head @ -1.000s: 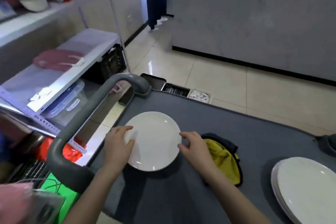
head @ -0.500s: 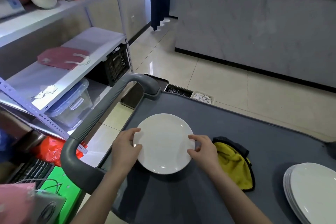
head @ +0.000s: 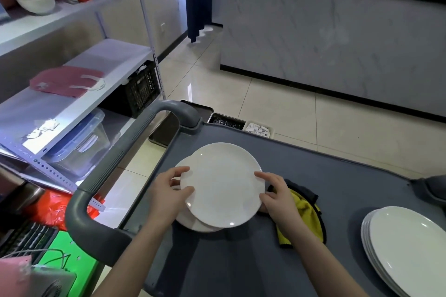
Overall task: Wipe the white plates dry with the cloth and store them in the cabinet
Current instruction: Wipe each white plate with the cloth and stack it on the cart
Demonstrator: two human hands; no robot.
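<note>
Your left grip [head: 169, 190] and right grip [head: 277, 198] are curled on opposite rims of the top plate [head: 222, 185], over a second plate [head: 193, 225] on the cart [head: 337, 176]. The yellow cloth [head: 306, 214] lies loose just right, so I'd guess you're at the storing step. Lift it level and find the cabinet.

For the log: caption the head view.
Left hand and right hand hold the top plate over a lower plate on the cart, cloth beside it, plate stack at right.
</note>
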